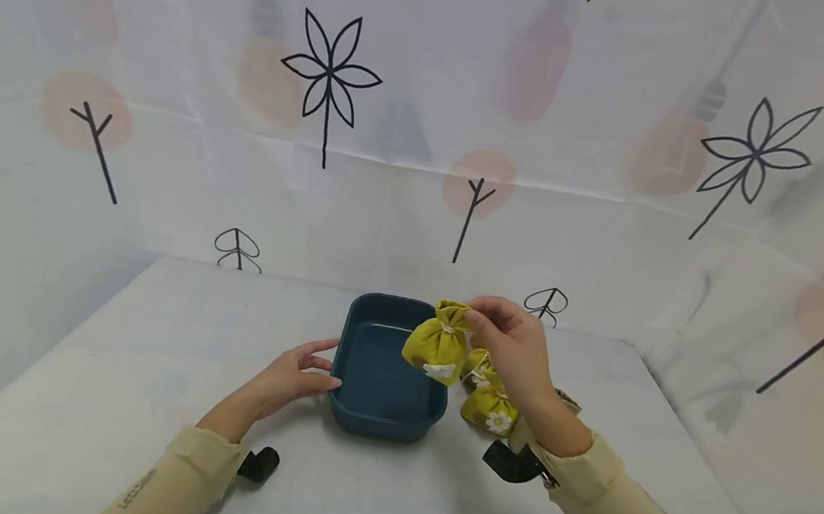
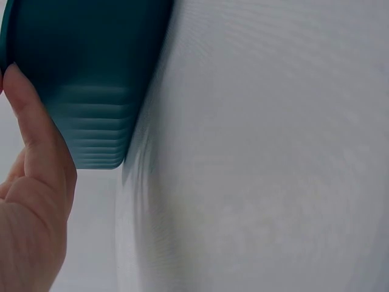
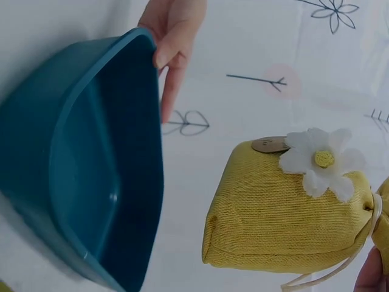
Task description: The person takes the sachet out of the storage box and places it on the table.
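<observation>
My right hand [image 1: 516, 343] pinches a yellow drawstring pouch [image 1: 436, 345] by its gathered top, and the pouch hangs over the right side of a dark blue-green rectangular bin [image 1: 382, 426]. A white cord ties the pouch's neck; in the right wrist view a white flower [image 3: 322, 161] with a yellow centre decorates the pouch [image 3: 279, 213]. The bin's inside [image 1: 385, 367] shows bare. My left hand [image 1: 294, 379] rests at the bin's left wall, fingers fairly straight along the outside and thumb [image 2: 30, 103] at the rim.
More yellow pouches lie on the white table right of the bin, the nearest pouch [image 1: 490, 408] bearing a white flower, partly hidden by my right forearm. Black wrist mounts [image 1: 260, 465] stick out by both sleeves. A patterned white cloth [image 1: 411, 123] hangs behind the table.
</observation>
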The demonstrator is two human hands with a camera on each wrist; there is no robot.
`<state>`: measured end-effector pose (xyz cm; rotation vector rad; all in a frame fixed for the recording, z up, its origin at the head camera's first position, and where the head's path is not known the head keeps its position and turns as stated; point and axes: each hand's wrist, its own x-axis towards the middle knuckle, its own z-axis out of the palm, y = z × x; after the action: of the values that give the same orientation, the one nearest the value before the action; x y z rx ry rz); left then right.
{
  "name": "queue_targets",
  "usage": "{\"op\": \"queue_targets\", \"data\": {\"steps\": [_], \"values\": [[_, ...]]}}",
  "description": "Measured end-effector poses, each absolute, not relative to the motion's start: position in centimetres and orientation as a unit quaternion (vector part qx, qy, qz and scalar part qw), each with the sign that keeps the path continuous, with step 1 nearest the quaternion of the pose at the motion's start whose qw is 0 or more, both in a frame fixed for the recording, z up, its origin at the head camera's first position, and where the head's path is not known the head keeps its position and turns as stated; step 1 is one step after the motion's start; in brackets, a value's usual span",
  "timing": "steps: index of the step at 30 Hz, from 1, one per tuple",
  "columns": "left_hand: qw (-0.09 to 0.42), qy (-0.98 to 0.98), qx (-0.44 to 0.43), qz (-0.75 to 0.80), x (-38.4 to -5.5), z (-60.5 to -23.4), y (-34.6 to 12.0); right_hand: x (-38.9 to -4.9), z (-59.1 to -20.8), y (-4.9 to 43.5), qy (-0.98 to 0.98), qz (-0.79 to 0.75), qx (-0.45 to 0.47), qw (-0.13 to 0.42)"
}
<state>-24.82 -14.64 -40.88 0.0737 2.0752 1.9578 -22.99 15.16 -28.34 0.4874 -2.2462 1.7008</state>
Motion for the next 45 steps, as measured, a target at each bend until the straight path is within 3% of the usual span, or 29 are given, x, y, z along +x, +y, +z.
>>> {"op": "queue_targets", "data": {"steps": [26,45], "values": [[0.146,0.715,0.035,0.683,-24.7,-40.9,-14.7,-23.6,-29.0,23.1,-0.809,0.515,0.106,0.263],[0.142,0.721,0.028,0.678,-24.7,-40.9,-14.7,-26.8,-31.9,28.9,-0.795,0.541,0.069,0.264]]}}
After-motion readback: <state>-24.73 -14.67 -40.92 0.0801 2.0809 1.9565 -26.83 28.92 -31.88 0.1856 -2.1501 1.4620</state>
